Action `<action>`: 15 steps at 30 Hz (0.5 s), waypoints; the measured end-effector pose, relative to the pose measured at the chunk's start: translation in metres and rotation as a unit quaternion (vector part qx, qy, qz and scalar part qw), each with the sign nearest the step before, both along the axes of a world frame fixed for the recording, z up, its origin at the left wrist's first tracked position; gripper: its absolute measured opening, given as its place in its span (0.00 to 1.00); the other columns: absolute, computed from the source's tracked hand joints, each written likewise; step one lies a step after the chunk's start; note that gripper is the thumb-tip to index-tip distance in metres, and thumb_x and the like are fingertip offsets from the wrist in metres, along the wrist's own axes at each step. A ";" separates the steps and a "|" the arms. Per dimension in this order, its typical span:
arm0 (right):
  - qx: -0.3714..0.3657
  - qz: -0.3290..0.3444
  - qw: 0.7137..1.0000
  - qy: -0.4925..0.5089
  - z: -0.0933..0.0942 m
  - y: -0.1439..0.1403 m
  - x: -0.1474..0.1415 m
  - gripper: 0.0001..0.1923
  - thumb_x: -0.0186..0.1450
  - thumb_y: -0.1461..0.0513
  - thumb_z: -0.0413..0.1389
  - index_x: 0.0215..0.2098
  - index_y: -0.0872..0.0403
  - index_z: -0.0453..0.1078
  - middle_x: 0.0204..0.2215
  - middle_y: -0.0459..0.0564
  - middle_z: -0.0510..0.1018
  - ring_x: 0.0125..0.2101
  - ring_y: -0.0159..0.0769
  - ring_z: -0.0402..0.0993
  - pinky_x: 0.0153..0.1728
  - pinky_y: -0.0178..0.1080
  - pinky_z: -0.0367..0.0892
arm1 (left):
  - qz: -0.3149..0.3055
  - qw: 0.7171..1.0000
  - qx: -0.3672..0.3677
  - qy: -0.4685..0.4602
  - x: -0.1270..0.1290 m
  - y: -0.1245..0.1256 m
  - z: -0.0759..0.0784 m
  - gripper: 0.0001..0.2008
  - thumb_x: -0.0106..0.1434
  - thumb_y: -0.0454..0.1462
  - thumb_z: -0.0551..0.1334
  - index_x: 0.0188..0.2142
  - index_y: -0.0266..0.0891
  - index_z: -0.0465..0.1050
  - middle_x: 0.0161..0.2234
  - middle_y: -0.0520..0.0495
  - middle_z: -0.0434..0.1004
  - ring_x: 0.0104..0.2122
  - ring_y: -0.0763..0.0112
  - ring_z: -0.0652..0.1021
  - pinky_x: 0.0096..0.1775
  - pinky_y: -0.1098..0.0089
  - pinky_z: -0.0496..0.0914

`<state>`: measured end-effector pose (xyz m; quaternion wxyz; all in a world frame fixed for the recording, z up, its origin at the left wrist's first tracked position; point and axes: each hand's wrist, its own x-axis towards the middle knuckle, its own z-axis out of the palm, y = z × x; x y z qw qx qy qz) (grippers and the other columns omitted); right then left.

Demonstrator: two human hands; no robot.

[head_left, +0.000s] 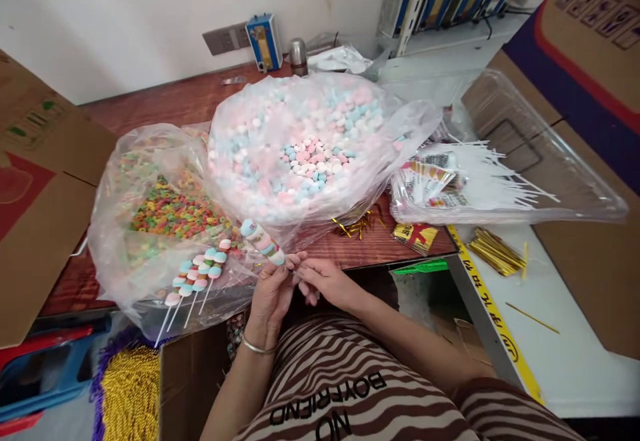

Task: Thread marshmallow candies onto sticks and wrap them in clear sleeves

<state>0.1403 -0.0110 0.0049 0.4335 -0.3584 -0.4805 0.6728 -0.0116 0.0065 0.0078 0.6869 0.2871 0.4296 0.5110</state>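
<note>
A wrapped marshmallow skewer in pastel pink, blue and white leans up and left from my hands. My left hand is closed around its lower end. Close beside it, my right hand has its fingers pinched together at the base of the wrapper; whatever lies between them is too small to make out. Left of my hands, several unwrapped marshmallow skewers on white sticks rest on the clear plastic. Behind them sit a bag of colourful ring candies and a large bag of pastel marshmallows.
At the right, a clear plastic tray holds white sticks and printed wrappers. Gold twist ties lie on a white surface. Cardboard boxes flank the wooden table. A metal cup stands by the wall.
</note>
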 end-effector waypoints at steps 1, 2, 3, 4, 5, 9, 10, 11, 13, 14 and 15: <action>0.064 -0.098 0.987 -0.113 0.002 -0.001 0.012 0.17 0.71 0.49 0.52 0.33 0.53 0.69 0.24 0.43 0.71 0.23 0.31 0.68 0.30 0.37 0.69 | 0.025 0.999 0.022 0.036 -0.002 0.002 -0.001 0.15 0.46 0.47 0.78 0.24 0.40 0.80 0.34 0.45 0.84 0.40 0.58 0.82 0.47 0.58 0.75; 0.115 -0.205 0.948 -0.214 0.002 -0.001 0.024 0.15 0.71 0.51 0.53 0.37 0.53 0.71 0.31 0.48 0.74 0.30 0.34 0.72 0.36 0.39 0.69 | 0.045 0.995 0.047 0.081 -0.005 0.004 0.000 0.14 0.50 0.48 0.76 0.26 0.41 0.80 0.34 0.45 0.84 0.40 0.59 0.81 0.48 0.59 0.74; 0.144 -0.292 0.899 -0.292 0.002 0.000 0.037 0.14 0.71 0.52 0.53 0.40 0.54 0.72 0.36 0.51 0.76 0.34 0.36 0.73 0.39 0.41 0.69 | 0.058 0.986 0.073 0.136 -0.009 0.006 0.001 0.13 0.55 0.48 0.73 0.29 0.41 0.82 0.36 0.45 0.84 0.41 0.60 0.81 0.50 0.59 0.73; 0.157 -0.351 0.856 -0.347 -0.001 0.002 0.048 0.14 0.71 0.53 0.54 0.44 0.54 0.73 0.39 0.53 0.76 0.36 0.38 0.73 0.41 0.42 0.69 | 0.064 0.972 0.103 0.199 -0.012 0.007 0.002 0.12 0.59 0.47 0.71 0.32 0.41 0.82 0.37 0.46 0.84 0.42 0.61 0.80 0.51 0.60 0.72; 0.156 -0.380 0.829 -0.379 -0.005 0.005 0.057 0.15 0.70 0.52 0.55 0.46 0.54 0.73 0.40 0.54 0.76 0.36 0.39 0.72 0.42 0.43 0.69 | 0.066 0.953 0.135 0.263 -0.014 0.007 0.005 0.11 0.62 0.46 0.69 0.34 0.42 0.83 0.39 0.46 0.84 0.43 0.62 0.80 0.52 0.61 0.70; 0.097 -0.347 0.873 -0.328 -0.028 0.025 0.074 0.15 0.67 0.51 0.57 0.37 0.55 0.73 0.30 0.48 0.77 0.27 0.35 0.69 0.34 0.40 0.68 | 0.049 0.863 0.261 0.430 -0.013 0.004 0.014 0.07 0.66 0.40 0.64 0.36 0.42 0.81 0.38 0.47 0.81 0.41 0.63 0.77 0.47 0.65 0.69; 0.085 -0.331 0.889 -0.303 -0.032 0.029 0.073 0.15 0.66 0.51 0.56 0.33 0.55 0.72 0.26 0.47 0.77 0.26 0.35 0.69 0.31 0.38 0.67 | 0.044 0.846 0.279 0.451 -0.010 0.002 0.015 0.07 0.67 0.39 0.62 0.36 0.42 0.80 0.36 0.47 0.79 0.39 0.63 0.76 0.46 0.65 0.68; 0.080 -0.322 0.899 -0.285 -0.033 0.030 0.072 0.15 0.67 0.51 0.56 0.31 0.54 0.71 0.25 0.46 0.76 0.25 0.34 0.69 0.30 0.38 0.66 | 0.036 0.831 0.290 0.473 -0.008 0.001 0.015 0.08 0.68 0.38 0.61 0.36 0.42 0.79 0.35 0.47 0.78 0.38 0.64 0.75 0.44 0.66 0.68; 0.091 -0.329 0.901 -0.269 -0.030 0.027 0.066 0.14 0.67 0.53 0.55 0.30 0.54 0.70 0.25 0.45 0.75 0.26 0.34 0.69 0.31 0.37 0.65 | 0.026 0.798 0.299 0.522 -0.004 -0.001 0.015 0.10 0.70 0.35 0.58 0.35 0.42 0.77 0.35 0.47 0.75 0.38 0.64 0.74 0.43 0.66 0.68; 0.105 -0.345 0.894 -0.265 -0.025 0.022 0.062 0.13 0.68 0.54 0.55 0.32 0.54 0.71 0.26 0.45 0.75 0.27 0.34 0.70 0.32 0.37 0.65 | 0.024 0.781 0.299 0.547 -0.003 -0.002 0.014 0.11 0.70 0.34 0.56 0.35 0.42 0.76 0.35 0.46 0.73 0.38 0.64 0.73 0.43 0.66 0.67; 0.124 -0.364 0.885 -0.262 -0.018 0.015 0.058 0.12 0.69 0.55 0.55 0.33 0.54 0.71 0.27 0.45 0.75 0.28 0.34 0.70 0.33 0.37 0.66 | 0.023 0.765 0.299 0.570 -0.001 -0.003 0.013 0.11 0.70 0.33 0.55 0.35 0.41 0.76 0.36 0.46 0.73 0.39 0.64 0.73 0.43 0.66 0.67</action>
